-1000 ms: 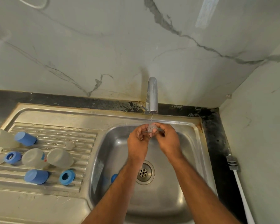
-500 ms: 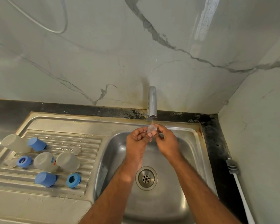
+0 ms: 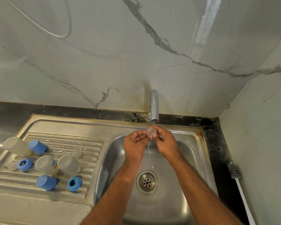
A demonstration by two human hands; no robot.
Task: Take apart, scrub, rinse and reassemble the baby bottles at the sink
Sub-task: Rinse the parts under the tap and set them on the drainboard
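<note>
Fingertips of the left hand (image 3: 134, 143) and the right hand (image 3: 166, 142) are pinched narrowly around a small clear teat (image 3: 151, 132), which is held between them directly beneath the spout of the tap (image 3: 154, 105). A thin stream of water (image 3: 149, 148) is seen falling past the fingers into the sink basin (image 3: 193, 153), and the round drain (image 3: 147, 182) is set straight below the hands. Whether the teat is gripped more firmly by one hand than by the other cannot be told. Well to the left of the fingers, on the ribbed draining board (image 3: 94, 148), the other bottle parts are laid out: a clear bottle body (image 3: 17, 146) is lying on its side with a blue cap (image 3: 38, 146) just beside it, and two more clear bottle bodies (image 3: 46, 164) (image 3: 69, 164) are resting side by side, touching — nearer the person than the first. A blue ring (image 3: 25, 164) is placed left of that pair, while a second blue cap (image 3: 46, 182) and a second blue ring (image 3: 74, 183) are set closest to the person. A small clear piece (image 3: 77, 153) is lying on the ribs between the bottles and the basin. Far to the right of the fingers, against the side wall, a bottle brush (image 3: 234, 172) is propped — bristles up, its white handle running out of view.
</note>
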